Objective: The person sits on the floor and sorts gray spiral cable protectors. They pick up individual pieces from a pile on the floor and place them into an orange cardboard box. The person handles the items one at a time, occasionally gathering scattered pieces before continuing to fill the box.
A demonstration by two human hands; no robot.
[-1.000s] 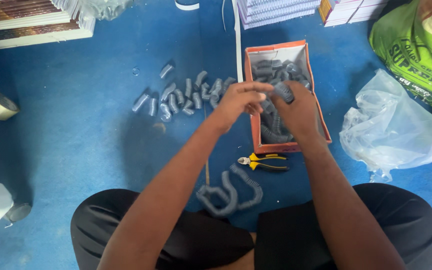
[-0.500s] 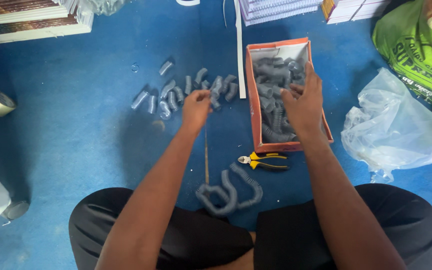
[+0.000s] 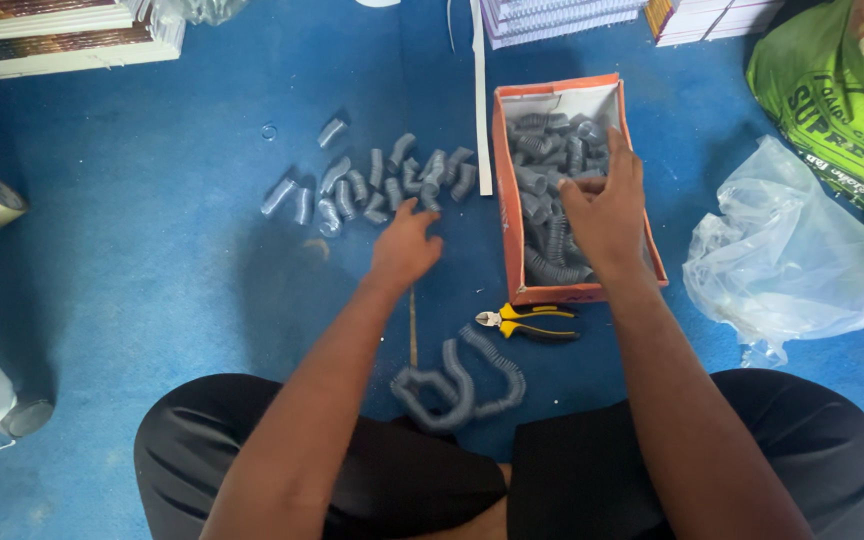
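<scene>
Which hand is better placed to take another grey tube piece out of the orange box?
Probably the right hand: it is already inside the orange box, over the grey tube pieces. The left hand hovers outside, near the cut pieces on the floor.

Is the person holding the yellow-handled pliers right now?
No, the yellow-handled pliers lie untouched on the blue floor, below the orange cardboard box.

A single head-worn camera looks steeply down from close above the seated person's lap onto the blue floor, taking in both forearms, the orange box ahead and the stacked books at the far edge.
</scene>
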